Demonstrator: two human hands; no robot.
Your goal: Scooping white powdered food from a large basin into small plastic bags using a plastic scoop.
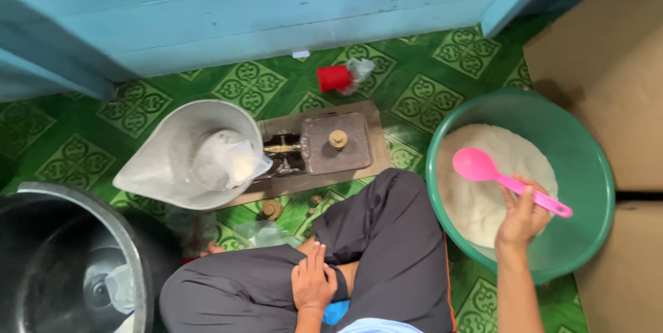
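The right hand (pixel 521 219) is closed around the handle of a pink plastic scoop (pixel 507 181), holding it above the white powder (pixel 487 188) in a green basin (pixel 587 167); the scoop's bowl looks empty, though its inside is hard to read. The left hand (pixel 312 281) rests flat and relaxed on the crossed legs, fingers together, holding nothing. Ahead on the green patterned floor (pixel 255 84) stands a balance scale (pixel 324 147): its metal pan (pixel 179 153) carries a clear bag with a little pale powder, and a small brass weight sits on the flat plate. A red cup (pixel 333 77) lies beyond it beside crumpled plastic. A dark pot (pixel 69 257) is cut off at the lower left, its contents unclear.
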